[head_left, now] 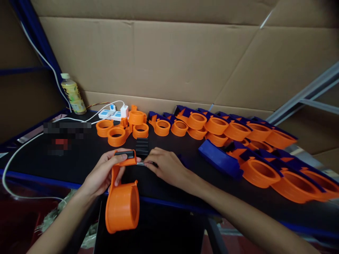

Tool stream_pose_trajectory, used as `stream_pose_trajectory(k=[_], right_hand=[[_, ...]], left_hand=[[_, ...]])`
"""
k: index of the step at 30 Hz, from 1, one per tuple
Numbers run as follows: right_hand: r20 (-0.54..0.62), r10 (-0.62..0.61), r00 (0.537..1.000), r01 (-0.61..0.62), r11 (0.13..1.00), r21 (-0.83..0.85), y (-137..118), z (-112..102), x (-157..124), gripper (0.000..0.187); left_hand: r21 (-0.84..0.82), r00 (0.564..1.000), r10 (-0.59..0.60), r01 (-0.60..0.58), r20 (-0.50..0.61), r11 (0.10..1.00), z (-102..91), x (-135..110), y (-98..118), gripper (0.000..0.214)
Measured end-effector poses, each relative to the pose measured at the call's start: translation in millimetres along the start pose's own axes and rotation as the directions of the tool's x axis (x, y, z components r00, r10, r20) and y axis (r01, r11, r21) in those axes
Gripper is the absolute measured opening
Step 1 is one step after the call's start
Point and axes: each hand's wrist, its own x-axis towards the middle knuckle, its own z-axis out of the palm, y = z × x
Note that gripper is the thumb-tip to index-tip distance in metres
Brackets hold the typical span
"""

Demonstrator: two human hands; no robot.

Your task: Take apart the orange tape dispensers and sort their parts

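My left hand (102, 171) is wrapped round the arm of an orange plastic tape dispenser (120, 210), whose wide ring hangs below at the table's front edge. My left thumb presses on a black cylindrical piece (127, 154) seated in the dispenser's upper end. Just to the right, my right hand (165, 164) pinches a thin metal rod (141, 163), its tip at the side of that end. How far the tip goes in is hidden. Several black ribbed rollers (142, 145) lie side by side just behind my hands.
Several orange rings (116, 136) stand at the back left. Rows of orange dispensers with dark blue parts (261, 171) fill the right, a blue curved piece (219, 158) beside them. A white power strip (113, 113), cables and a drink bottle (73, 94) stand at the back left.
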Motion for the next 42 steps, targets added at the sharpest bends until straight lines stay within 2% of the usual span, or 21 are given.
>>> stream_pose_trajectory(k=[4, 8, 10, 13, 16, 20, 24, 30, 34, 37, 39, 42], right_hand=[[-0.037, 0.002, 0.999, -0.001, 0.999, 0.045, -1.2, -4.1, -3.3, 0.02], [-0.19, 0.079, 0.978, -0.04, 0.978, 0.203, -4.5, -18.0, -6.6, 0.023], [-0.23, 0.066, 0.971, -0.013, 0.975, 0.223, -10.0, -24.3, -7.6, 0.027], [-0.193, -0.055, 0.98, 0.084, 0.985, 0.149, -17.3, -29.3, -8.4, 0.031], [-0.18, -0.106, 0.978, 0.126, 0.987, 0.103, -13.1, -31.2, -8.7, 0.026], [-0.241, -0.012, 0.97, 0.036, 0.995, 0.096, 9.2, -33.5, -9.5, 0.025], [-0.165, 0.07, 0.984, -0.063, 0.997, 0.047, 21.9, -28.5, -9.0, 0.023], [-0.094, 0.145, 0.985, -0.148, 0.989, -0.018, 3.7, -7.1, -0.1, 0.023], [-0.091, 0.17, 0.981, -0.178, 0.979, -0.096, -3.3, 0.2, 3.3, 0.027], [-0.13, 0.196, 0.972, -0.204, 0.977, -0.052, -1.9, -4.5, 0.2, 0.027], [-0.143, 0.201, 0.969, -0.199, 0.98, 0.033, -3.2, -12.4, -4.1, 0.028], [-0.075, 0.172, 0.982, -0.15, 0.96, 0.236, -15.2, -28.4, -13.0, 0.033]], left_hand=[[-0.008, 1.0, -0.016, 0.016, 0.007, 1.0, 1.7, 3.1, -2.0, 0.033], [0.04, 0.999, -0.045, 0.044, 0.026, 0.998, 4.0, 4.5, -7.7, 0.04], [0.082, 0.996, -0.064, 0.059, 0.062, 0.995, 8.5, 4.0, -11.8, 0.044], [0.131, 0.989, -0.09, 0.074, 0.12, 0.989, 16.3, 2.8, -17.2, 0.046], [0.131, 0.99, -0.102, 0.089, 0.098, 0.987, 16.5, 3.5, -18.5, 0.044], [0.042, 0.998, -0.067, 0.068, -0.015, 0.997, 5.2, 6.6, -12.4, 0.04], [-0.029, 0.997, -0.049, 0.048, -0.061, 0.998, -1.5, 7.2, -3.7, 0.035], [0.018, 0.996, -0.032, 0.034, -0.084, 0.999, -4.4, 6.1, -1.3, 0.033], [0.042, 0.995, -0.019, 0.023, -0.093, 0.999, -6.5, 7.5, -4.3, 0.033], [0.034, 0.997, -0.02, 0.023, -0.079, 0.999, -6.2, 8.7, -6.7, 0.034], [0.018, 0.998, -0.023, 0.024, -0.061, 1.0, -3.7, 8.9, -8.5, 0.035], [-0.054, 0.999, 0.006, -0.008, -0.043, 0.999, 5.3, 7.1, -11.2, 0.037]])
